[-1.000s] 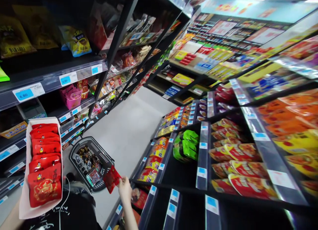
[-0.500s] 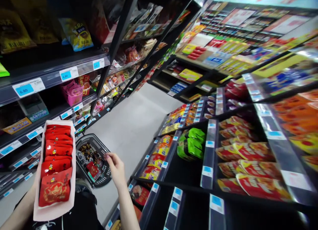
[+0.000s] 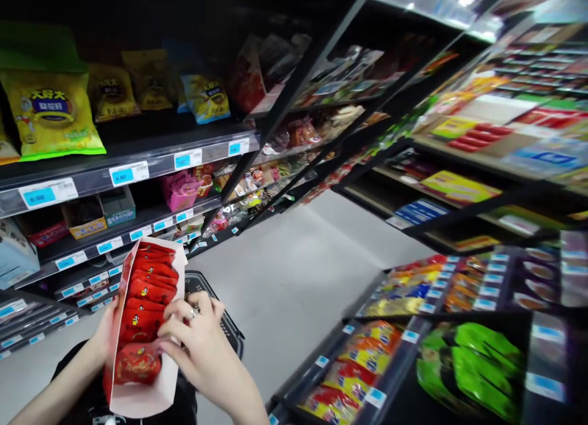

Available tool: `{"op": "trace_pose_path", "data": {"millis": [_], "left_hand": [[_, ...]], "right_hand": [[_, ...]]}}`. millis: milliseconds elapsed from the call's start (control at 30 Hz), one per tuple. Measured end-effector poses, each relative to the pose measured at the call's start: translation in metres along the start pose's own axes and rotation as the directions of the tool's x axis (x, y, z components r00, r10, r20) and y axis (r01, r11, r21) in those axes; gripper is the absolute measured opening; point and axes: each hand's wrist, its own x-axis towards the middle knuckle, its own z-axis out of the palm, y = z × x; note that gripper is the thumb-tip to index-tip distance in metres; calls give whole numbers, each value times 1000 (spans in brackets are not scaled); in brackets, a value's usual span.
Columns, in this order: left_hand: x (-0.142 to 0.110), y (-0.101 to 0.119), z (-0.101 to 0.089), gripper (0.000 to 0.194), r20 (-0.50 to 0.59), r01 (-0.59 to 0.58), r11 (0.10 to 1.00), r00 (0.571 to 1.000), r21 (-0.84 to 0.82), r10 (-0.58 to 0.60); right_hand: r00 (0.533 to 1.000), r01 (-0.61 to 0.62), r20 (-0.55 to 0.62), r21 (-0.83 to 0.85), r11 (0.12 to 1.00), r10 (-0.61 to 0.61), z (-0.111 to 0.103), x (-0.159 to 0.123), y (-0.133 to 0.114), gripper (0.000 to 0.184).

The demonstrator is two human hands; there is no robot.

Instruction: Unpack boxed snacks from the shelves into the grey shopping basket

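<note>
A long, narrow open carton (image 3: 163,391) of red snack packets stands tilted in front of me. My left hand (image 3: 106,330) is closed around its left side, with the fingers partly hidden behind the carton. Inside, several red packets (image 3: 151,290) stand in a row, and the front red snack packet (image 3: 138,365) leans outward. My right hand (image 3: 202,336), wearing a ring, reaches over the right wall with curled fingers. Its thumb and fingertips pinch the upper edge of that front packet. Behind the carton and my right hand, a dark shopping basket (image 3: 235,334) is mostly hidden.
Shelves on the left hold yellow snack bags (image 3: 55,116), small boxes (image 3: 85,220) and a pink tub (image 3: 180,195). At right, a slanted display has bins with green packs (image 3: 482,364) and red-yellow bags (image 3: 342,382). A pale grey aisle floor (image 3: 294,278) runs between them.
My right hand has moved from the basket's rim into the carton, onto the front packet. The carton has shifted right and turned, now covering much of the basket. My view has swung left.
</note>
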Motion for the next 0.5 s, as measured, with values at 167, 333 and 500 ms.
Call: {"op": "trace_pose_path", "data": {"millis": [167, 333, 500], "left_hand": [[-3, 1, -13, 65, -57, 24, 999, 998, -38, -26], [-5, 0, -7, 63, -88, 17, 1000, 996, -22, -19], [-5, 1, -5, 58, -190, 1, 998, 982, -64, -13]], "right_hand": [[991, 20, 135, 2, 1000, -20, -3, 1, -2, 12], [996, -86, 8, 418, 905, 91, -14, 10, -9, 10], [921, -186, -144, 654, 733, 362, -21, 24, -4, 18]]}}
